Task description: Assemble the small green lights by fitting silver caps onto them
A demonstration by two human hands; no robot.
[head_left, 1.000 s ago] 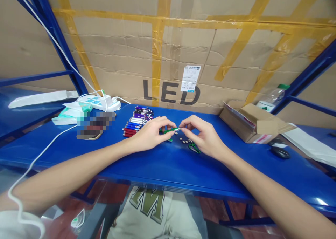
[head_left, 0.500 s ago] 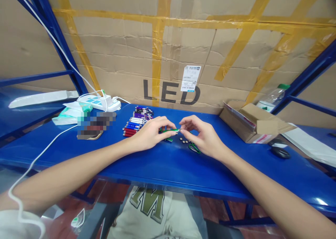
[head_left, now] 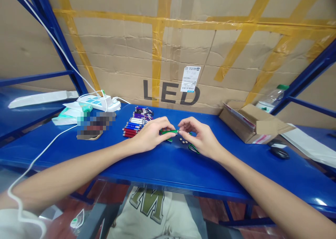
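My left hand (head_left: 152,134) pinches a slim green keychain flashlight (head_left: 169,131) between thumb and fingers, its metal end pointing right. My right hand (head_left: 201,135) is curled at that metal end, thumb and fingertips close together; whatever small piece they hold is hidden. Another green piece (head_left: 169,140) lies below the left fingers, partly covered. Several small round metal pieces (head_left: 183,141) rest on the table under my right hand. A green carabiner clip (head_left: 193,148) lies beside its thumb. Left of my left hand is a row of coloured keychain flashlights (head_left: 133,125).
On the blue table (head_left: 162,169), a power strip (head_left: 101,102), a tissue pack (head_left: 70,113) and a blurred-out phone-like object (head_left: 96,127) sit left. An open cardboard box (head_left: 252,123), a black mouse (head_left: 279,152) and a plastic bottle (head_left: 274,95) are right. A large carton (head_left: 118,56) stands behind.
My right hand's fingertips have shifted slightly left, and more of the green flashlight shows beyond my left fingers. The things on the table stay where they were.
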